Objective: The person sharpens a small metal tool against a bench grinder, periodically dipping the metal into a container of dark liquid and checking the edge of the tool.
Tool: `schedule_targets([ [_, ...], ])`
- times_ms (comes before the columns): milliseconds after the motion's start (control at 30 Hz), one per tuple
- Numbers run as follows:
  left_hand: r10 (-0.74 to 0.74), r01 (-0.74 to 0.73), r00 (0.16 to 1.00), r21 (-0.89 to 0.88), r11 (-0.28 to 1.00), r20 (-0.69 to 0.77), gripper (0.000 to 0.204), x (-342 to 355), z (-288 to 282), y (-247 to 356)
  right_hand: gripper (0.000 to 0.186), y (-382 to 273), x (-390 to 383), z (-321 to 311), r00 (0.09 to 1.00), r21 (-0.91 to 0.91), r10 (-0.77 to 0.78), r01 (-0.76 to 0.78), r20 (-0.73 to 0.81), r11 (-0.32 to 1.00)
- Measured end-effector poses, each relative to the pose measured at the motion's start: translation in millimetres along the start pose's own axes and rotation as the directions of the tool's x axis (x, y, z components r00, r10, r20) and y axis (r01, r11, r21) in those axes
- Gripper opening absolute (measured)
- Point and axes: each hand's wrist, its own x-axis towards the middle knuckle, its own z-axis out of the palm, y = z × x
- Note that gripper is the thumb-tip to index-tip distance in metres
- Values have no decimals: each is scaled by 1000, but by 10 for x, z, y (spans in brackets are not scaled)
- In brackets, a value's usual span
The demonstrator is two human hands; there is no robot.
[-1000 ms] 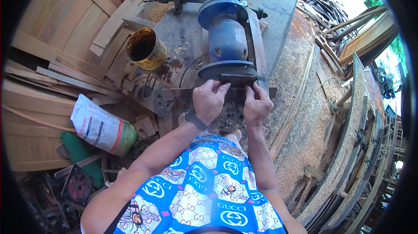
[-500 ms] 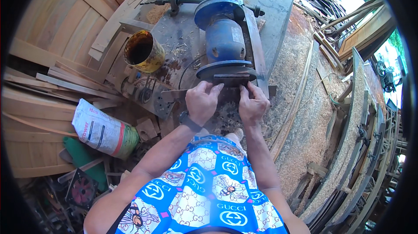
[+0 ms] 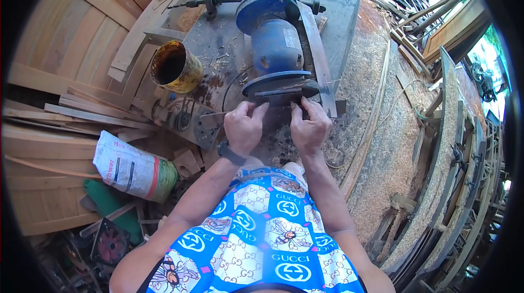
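Observation:
A blue bench grinder (image 3: 275,47) sits on a dark metal table (image 3: 338,4), its near wheel under a dark guard (image 3: 281,87). My left hand (image 3: 244,126) and my right hand (image 3: 310,126) lie side by side, fingertips at that guard. Both grip a flat dark metal strip (image 3: 210,121) held crosswise against the wheel. The strip's left end sticks out past my left thumb, and its middle is hidden under my fingers. A dark watch is on my left wrist.
A rusty yellow tin can (image 3: 174,66) stands left of the grinder. A white sack (image 3: 131,167) lies lower left among wooden planks (image 3: 60,75). Sawdust (image 3: 376,129) is heaped to the right, beside curved wooden strips (image 3: 447,145). A spindle with a chuck (image 3: 218,1) juts from the grinder's far end.
Both hands have slid slightly left along the grinder's front while keeping hold of the strip. The view has shifted a little.

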Motion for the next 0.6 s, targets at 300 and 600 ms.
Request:
schedule_targets([
  [300,-55,57,998,-38,998,38,30,-13,25,-259,22,-54,-23,54,999,-38,-41,42,8,998],
  [600,-133,139,990,-135,981,53,29,-33,39,-359,19,-97,-50,116,999,68,-50,49,10,996],
])
